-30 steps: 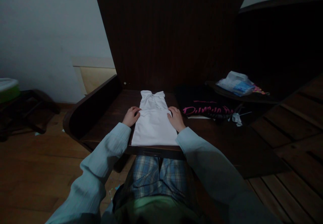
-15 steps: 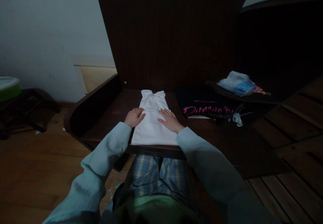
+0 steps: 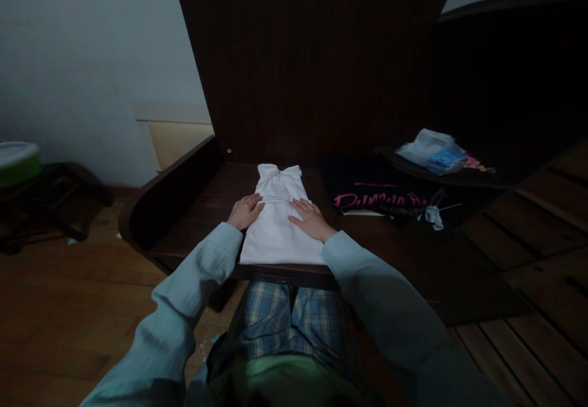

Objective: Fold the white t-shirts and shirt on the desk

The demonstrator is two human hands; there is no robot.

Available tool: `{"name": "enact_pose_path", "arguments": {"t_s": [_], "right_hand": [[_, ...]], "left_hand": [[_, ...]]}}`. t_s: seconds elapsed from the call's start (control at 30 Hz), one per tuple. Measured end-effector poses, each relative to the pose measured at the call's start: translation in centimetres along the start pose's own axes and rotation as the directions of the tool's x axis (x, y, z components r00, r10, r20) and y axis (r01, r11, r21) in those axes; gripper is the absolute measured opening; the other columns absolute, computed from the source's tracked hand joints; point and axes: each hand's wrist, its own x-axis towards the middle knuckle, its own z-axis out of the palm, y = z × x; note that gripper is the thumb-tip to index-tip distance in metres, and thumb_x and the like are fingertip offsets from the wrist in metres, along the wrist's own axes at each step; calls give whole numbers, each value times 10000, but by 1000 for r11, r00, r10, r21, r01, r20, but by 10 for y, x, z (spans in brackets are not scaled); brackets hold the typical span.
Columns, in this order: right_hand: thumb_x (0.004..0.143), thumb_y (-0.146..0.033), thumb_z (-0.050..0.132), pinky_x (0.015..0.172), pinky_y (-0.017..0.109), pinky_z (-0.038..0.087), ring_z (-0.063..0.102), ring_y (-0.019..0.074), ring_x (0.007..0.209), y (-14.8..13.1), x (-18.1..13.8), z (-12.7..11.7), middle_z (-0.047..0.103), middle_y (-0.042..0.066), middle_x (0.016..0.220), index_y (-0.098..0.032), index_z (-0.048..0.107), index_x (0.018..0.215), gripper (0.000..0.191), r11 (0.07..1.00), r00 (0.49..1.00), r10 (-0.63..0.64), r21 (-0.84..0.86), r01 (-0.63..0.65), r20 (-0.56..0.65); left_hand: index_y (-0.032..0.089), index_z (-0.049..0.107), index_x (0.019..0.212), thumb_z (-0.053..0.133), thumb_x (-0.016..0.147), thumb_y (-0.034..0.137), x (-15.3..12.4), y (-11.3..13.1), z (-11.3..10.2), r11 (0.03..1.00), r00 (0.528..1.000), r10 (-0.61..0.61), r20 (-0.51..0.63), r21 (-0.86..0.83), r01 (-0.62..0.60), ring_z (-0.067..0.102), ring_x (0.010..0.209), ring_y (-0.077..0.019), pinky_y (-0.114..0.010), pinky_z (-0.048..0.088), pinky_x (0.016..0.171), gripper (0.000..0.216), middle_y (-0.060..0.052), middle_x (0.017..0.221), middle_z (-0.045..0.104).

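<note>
A folded white garment lies lengthwise on the dark wooden surface, its narrow collar-like end away from me and its wide edge at the front rim. My left hand rests along the garment's left edge, fingers stretched forward. On the right part of the cloth, my right hand lies flat with the fingers apart. Neither hand grips anything.
A black cloth item with pink lettering lies to the right. Behind it, a plastic packet sits on a dark shelf. A raised side panel borders the left. Further left stands a green tub with a white top.
Both hands stay in the same places on the white garment. The whole view has shifted very slightly.
</note>
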Motion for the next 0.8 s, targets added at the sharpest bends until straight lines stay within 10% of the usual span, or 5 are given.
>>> {"name": "enact_pose_path", "arguments": {"t_s": [0.33,0.7,0.8], "right_hand": [[859,-425,402,1053,435,178,263,217,1296,5,1,6,387,80,1373,-186,410,1297,499,998,996,-43,49,47,-80],[814,-401,466,1011,385,322,419,207,1188,23,-32,5,487,89,1267,-208,543,1151,396,940,936,-70,293,177,-344],[790,-361,492,900,369,417,530,204,1008,21,-61,1,576,88,1076,-200,558,1088,346,940,921,7,316,127,-391]], "left_hand": [[168,637,933,337,873,332,-2,13,-10,973,998,-26,-60,225,39,539,911,-234,-367,399,825,347,-95,997,617],[167,551,1090,419,837,316,-48,19,-22,980,977,176,-121,-72,-186,461,1103,-202,-349,358,963,323,-98,1172,522],[174,555,1066,426,830,352,-76,31,-31,990,987,71,-147,-109,-88,524,984,-198,-341,412,887,322,-85,1037,576]]}}
